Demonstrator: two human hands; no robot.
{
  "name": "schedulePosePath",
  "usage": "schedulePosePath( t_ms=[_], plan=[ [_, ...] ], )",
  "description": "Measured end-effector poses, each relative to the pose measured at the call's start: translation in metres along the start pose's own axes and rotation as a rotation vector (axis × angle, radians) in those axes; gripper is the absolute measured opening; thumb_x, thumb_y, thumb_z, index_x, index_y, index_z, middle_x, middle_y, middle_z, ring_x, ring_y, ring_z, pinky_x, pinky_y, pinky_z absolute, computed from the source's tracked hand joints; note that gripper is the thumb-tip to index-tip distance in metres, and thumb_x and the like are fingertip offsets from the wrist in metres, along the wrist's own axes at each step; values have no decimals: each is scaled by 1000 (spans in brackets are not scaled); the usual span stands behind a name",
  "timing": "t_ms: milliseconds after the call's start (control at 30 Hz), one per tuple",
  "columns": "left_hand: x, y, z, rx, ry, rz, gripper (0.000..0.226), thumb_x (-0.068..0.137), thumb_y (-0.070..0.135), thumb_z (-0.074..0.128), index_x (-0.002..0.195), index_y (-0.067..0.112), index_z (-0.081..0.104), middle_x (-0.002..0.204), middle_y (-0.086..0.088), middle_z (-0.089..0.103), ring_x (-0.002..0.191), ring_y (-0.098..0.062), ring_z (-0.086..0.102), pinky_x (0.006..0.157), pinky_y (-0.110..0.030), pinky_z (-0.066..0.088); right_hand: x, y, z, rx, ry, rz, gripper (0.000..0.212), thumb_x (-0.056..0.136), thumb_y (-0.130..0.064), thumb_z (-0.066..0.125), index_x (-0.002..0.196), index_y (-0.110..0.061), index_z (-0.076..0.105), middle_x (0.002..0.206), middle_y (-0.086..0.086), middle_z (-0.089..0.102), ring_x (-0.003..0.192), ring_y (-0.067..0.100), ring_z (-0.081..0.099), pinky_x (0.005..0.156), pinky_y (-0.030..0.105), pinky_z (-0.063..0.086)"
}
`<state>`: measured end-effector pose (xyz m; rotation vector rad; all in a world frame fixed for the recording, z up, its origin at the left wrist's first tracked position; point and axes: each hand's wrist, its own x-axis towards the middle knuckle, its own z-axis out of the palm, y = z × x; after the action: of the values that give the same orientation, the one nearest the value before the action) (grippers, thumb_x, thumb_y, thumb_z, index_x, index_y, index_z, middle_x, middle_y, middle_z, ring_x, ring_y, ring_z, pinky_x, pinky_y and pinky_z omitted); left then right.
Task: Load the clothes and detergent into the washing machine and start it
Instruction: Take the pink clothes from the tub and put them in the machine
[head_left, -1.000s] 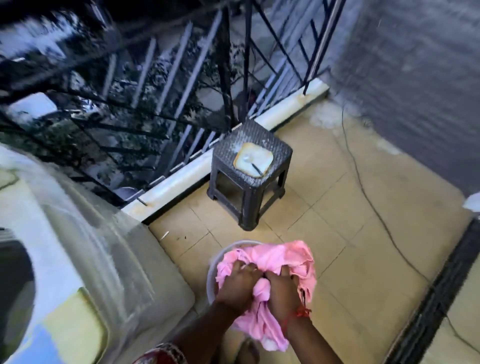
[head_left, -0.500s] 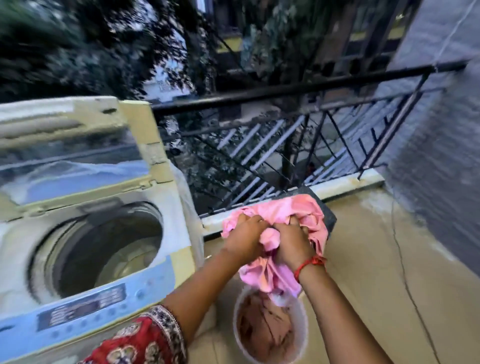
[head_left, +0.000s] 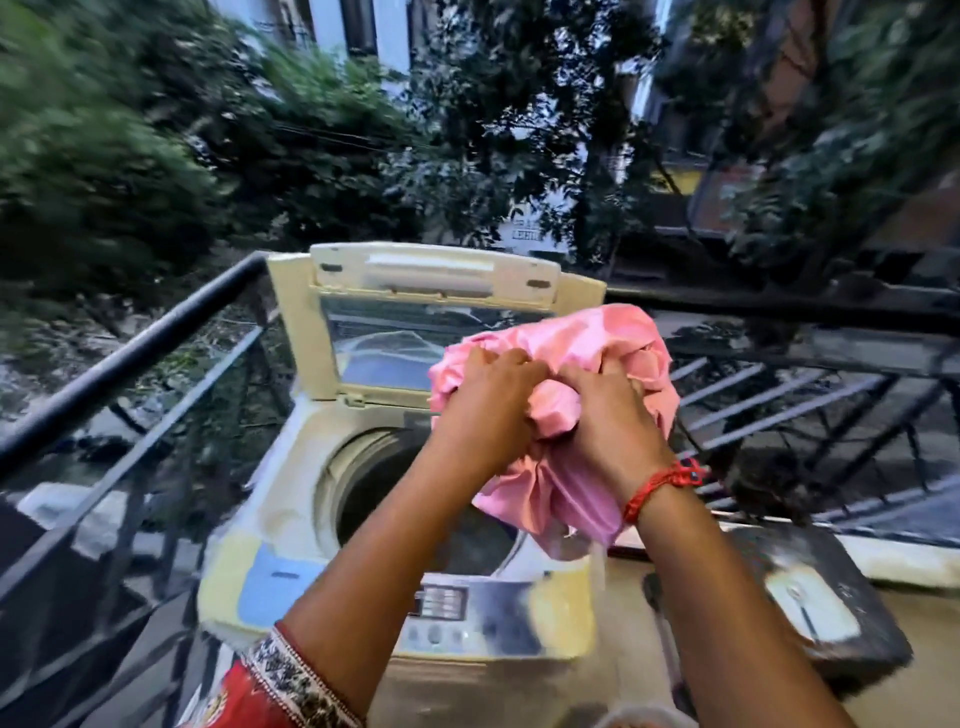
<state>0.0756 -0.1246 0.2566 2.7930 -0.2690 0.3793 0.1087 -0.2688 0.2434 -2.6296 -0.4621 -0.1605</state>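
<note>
A bundled pink cloth (head_left: 582, 353) hangs in the air above the open drum of the top-loading washing machine (head_left: 291, 577). My left hand (head_left: 483, 410) and my right hand (head_left: 608, 421) both grip the pink cloth from the near side, knuckles up. The machine's lid (head_left: 306, 332) stands upright at the back, and its control panel (head_left: 447, 603) faces me. The dark drum opening (head_left: 374, 483) lies partly under the cloth. No detergent is clearly in sight.
A black metal railing (head_left: 130, 353) runs behind and to both sides of the machine. A dark plastic stool (head_left: 852, 639) with a pale object (head_left: 810, 597) on top stands to the right. A bucket rim (head_left: 644, 717) shows at the bottom edge.
Both hands lifted the pink cloth out of the bucket on the floor and carried it left and up over the washing machine's drum. The view swung from the floor to the machine.
</note>
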Motion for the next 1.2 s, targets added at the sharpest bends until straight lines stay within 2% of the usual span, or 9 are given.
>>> schedulePosePath(
  t_ms=[100,233,367,467,567,767,900,1133,1200],
  plan=[
    [-4,-60,-11,-7,21,-61,46,69,7,60,113,22,61,110,-4,59,103,-34,46,89,-44,41,33,-43,36,48,-12,-51,45,74,-31,67,116,-41,54,124,8,38,104,43,52,86,49,50],
    [-10,-127,-7,8,10,-137,43,76,12,62,118,22,59,114,-3,57,105,-32,42,81,-38,36,65,-81,94,83,-66,-76,45,74,-32,66,117,-40,57,123,10,42,102,41,56,88,47,50],
    [-13,-185,22,-6,-83,-184,43,76,20,69,118,25,59,114,-4,57,103,-33,45,86,-42,41,82,-100,149,90,-154,-49,43,76,-29,67,117,-39,60,119,10,43,100,40,58,87,44,50],
    [-13,-216,54,-29,-157,-219,42,73,16,67,113,25,60,110,-4,59,102,-35,50,88,-44,41,91,-99,182,70,-242,-8,43,76,-29,67,118,-37,60,117,11,44,99,39,58,86,42,50],
    [-12,-231,81,-38,-250,-244,45,74,8,62,117,19,58,116,-6,58,107,-35,49,94,-38,34,97,-88,210,71,-347,35,45,73,-33,66,116,-40,58,117,8,42,102,39,55,89,44,49],
    [-18,-247,140,-103,-376,-356,51,74,8,60,123,21,54,125,-4,55,118,-37,42,88,-48,47,105,-54,265,24,-507,81,47,70,-36,67,116,-39,55,122,11,38,104,43,53,89,48,49],
    [-22,-257,176,-107,-454,-380,54,69,8,58,121,20,53,123,-7,55,116,-37,44,92,-49,45,103,-33,297,2,-566,90,44,76,-32,66,119,-30,55,130,15,35,110,44,49,92,47,47],
    [-47,-258,216,-130,-560,-446,55,79,11,63,132,21,48,138,-6,44,125,-33,39,96,-47,44,93,-5,324,-5,-712,81,49,69,-23,79,112,-16,56,119,11,37,101,35,55,90,36,46],
    [-50,-258,218,-132,-553,-470,57,82,12,66,134,24,47,144,-3,39,130,-31,34,96,-47,46,90,1,327,-4,-721,54,51,65,-28,84,107,-15,57,119,11,39,101,33,55,89,34,45]
  ],
)
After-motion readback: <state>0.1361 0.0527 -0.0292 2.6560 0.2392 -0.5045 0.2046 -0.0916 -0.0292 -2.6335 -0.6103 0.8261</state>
